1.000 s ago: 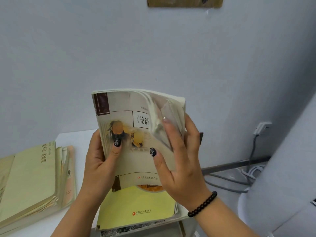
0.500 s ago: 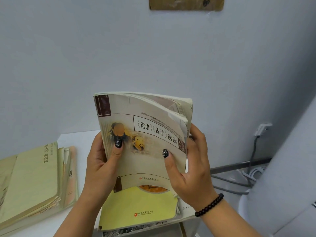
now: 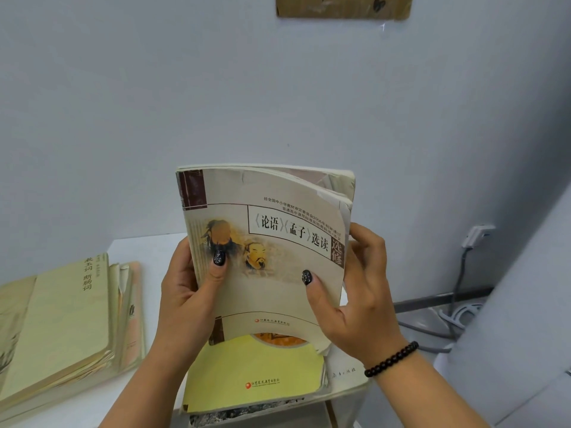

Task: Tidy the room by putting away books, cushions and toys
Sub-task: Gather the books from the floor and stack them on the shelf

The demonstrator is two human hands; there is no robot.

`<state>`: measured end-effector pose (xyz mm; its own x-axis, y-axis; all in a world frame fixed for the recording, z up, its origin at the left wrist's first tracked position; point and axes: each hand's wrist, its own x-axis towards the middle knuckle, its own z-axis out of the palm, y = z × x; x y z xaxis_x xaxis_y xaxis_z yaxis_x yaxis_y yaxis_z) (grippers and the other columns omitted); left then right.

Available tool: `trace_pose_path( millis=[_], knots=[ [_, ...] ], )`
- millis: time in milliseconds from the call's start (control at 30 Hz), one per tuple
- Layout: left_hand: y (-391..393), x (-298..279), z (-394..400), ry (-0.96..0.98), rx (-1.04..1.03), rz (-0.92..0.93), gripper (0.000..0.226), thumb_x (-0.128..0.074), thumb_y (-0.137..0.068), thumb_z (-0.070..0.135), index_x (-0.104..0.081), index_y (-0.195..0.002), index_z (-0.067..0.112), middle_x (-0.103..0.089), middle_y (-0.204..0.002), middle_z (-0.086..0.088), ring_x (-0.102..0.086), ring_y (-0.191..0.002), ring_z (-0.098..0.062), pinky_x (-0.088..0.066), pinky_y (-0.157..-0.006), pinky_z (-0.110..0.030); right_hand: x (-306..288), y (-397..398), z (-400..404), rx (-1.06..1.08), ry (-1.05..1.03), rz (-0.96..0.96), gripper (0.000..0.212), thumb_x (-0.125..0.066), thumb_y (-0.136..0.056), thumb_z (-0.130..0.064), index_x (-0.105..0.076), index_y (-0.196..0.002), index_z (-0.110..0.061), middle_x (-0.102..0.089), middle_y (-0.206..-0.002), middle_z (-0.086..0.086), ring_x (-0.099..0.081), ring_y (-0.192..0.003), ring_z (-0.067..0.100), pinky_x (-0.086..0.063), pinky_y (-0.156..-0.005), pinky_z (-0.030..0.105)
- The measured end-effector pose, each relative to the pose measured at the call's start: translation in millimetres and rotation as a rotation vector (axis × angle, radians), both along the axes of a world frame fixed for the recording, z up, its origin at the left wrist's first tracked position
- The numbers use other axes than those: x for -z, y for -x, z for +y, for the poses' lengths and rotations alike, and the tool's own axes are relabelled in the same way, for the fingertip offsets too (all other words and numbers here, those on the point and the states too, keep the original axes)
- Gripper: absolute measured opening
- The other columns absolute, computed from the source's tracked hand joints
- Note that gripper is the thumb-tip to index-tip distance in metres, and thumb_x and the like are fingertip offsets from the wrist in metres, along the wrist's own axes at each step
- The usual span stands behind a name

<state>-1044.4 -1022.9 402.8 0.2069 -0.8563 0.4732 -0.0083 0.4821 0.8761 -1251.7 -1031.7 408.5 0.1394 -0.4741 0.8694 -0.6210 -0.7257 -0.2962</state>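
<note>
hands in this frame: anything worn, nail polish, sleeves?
Both hands bare, no gloves, no rings seen. Left hand: thumbnail painted black with a pale speckled pattern. Right hand: thumbnail in the same black patterned polish, plus a black beaded bracelet round the wrist. Other nails are hidden. Both forearms are uncovered as far as the frame shows; no sleeves in view.

Single head view — looks forward-down, close on held book (image 3: 265,251), wall (image 3: 154,103) just behind.
</note>
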Motion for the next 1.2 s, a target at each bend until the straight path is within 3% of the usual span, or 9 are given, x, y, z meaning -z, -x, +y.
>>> trace_pose_path(
  millis=[267, 467, 733, 833, 933, 1000, 1067, 1133, 1200],
  knots=[
    [1, -2, 2, 0.013, 0.013, -0.003, 0.022, -0.061, -0.088, 0.035, -0.064, -0.108, 0.045, -0.070, -0.110, 0.006, -0.066, -0.100, -0.013, -0.057, -0.082, -0.029, -8, 2, 2, -0.008, 0.062, 0.089, 0.046, -0.061, -0.084, -0.028, -0.053, -0.127, -0.012, -0.039, -0.118, 0.006, -0.046, -0.102, 0.022, -0.054, -0.071, 0.032],
    [1, -2, 1, 0.014, -0.002, -0.028, 0.028, -0.057, -0.087, 0.030, -0.063, -0.109, 0.047, -0.069, -0.111, 0.008, -0.065, -0.102, -0.012, -0.057, -0.082, -0.027, -7, -1, 2, 0.081, -0.032, 0.135, 0.064, -0.056, -0.085, -0.040, -0.050, -0.135, -0.001, -0.032, -0.120, 0.007, -0.046, -0.098, 0.024, -0.055, -0.070, 0.037],
    [0, -2, 3, 0.013, 0.003, -0.033, 0.025, -0.059, -0.089, 0.030, -0.064, -0.108, 0.045, -0.069, -0.108, 0.008, -0.065, -0.098, -0.010, -0.056, -0.079, -0.025, -12, -2, 3, 0.032, -0.006, 0.059, 0.077, -0.055, -0.087, -0.036, -0.019, -0.149, -0.010, -0.032, -0.114, 0.001, -0.049, -0.092, 0.018, -0.056, -0.060, 0.031],
    [1, -6, 6, -0.012, 0.025, 0.004, 0.021, -0.069, -0.082, 0.052, -0.067, -0.102, 0.047, -0.071, -0.103, 0.009, -0.066, -0.094, -0.008, -0.056, -0.076, -0.021, -21, -2, 2, 0.011, 0.038, -0.029, 0.067, -0.054, -0.090, -0.030, -0.024, -0.146, -0.010, -0.039, -0.112, -0.001, -0.048, -0.090, 0.010, -0.054, -0.062, 0.026],
    [4, -8, 9, -0.050, 0.010, 0.024, 0.048, -0.070, -0.056, 0.079, -0.070, -0.091, 0.046, -0.073, -0.091, 0.011, -0.068, -0.083, -0.003, -0.054, -0.067, -0.016, -26, -5, 3, -0.073, 0.053, -0.195, 0.066, -0.055, -0.094, -0.026, -0.020, -0.147, -0.009, -0.044, -0.135, -0.018, -0.052, -0.106, -0.002, -0.050, -0.081, 0.014],
    [5, -8, 9, -0.064, -0.002, 0.009, 0.052, -0.069, -0.051, 0.084, -0.070, -0.086, 0.045, -0.073, -0.088, 0.012, -0.069, -0.080, -0.002, -0.053, -0.063, -0.014, -24, -8, 3, -0.138, -0.008, -0.322, 0.056, -0.058, -0.093, -0.028, -0.036, -0.142, -0.013, -0.052, -0.129, -0.018, -0.056, -0.103, -0.005, -0.048, -0.081, 0.010],
    [4, -6, 8, -0.099, 0.001, -0.018, 0.054, -0.067, -0.049, 0.086, -0.072, -0.084, 0.045, -0.074, -0.089, 0.011, -0.069, -0.081, -0.004, -0.053, -0.064, -0.015, -25, -10, 3, -0.186, -0.112, -0.424, 0.031, -0.060, -0.090, -0.043, -0.059, -0.115, -0.024, -0.064, -0.103, -0.017, -0.063, -0.092, 0.000, -0.052, -0.075, 0.015],
    [3, -2, 5, -0.138, 0.007, -0.027, 0.057, -0.067, -0.047, 0.087, -0.073, -0.083, 0.042, -0.075, -0.089, 0.009, -0.070, -0.081, -0.005, -0.054, -0.063, -0.016, -28, -11, 5, -0.282, -0.357, -0.582, 0.026, -0.064, -0.080, -0.056, -0.069, -0.091, -0.032, -0.071, -0.089, -0.008, -0.068, -0.087, 0.012, -0.057, -0.073, 0.025],
    [2, 0, 2, -0.155, -0.002, -0.013, 0.059, -0.068, -0.045, 0.086, -0.073, -0.081, 0.039, -0.075, -0.087, 0.008, -0.070, -0.078, -0.006, -0.053, -0.061, -0.017, -25, -12, 5, -0.471, -0.683, -0.695, 0.023, -0.072, -0.069, -0.048, -0.075, -0.086, -0.034, -0.075, -0.092, -0.008, -0.070, -0.091, 0.012, -0.058, -0.072, 0.026]
  ],
)
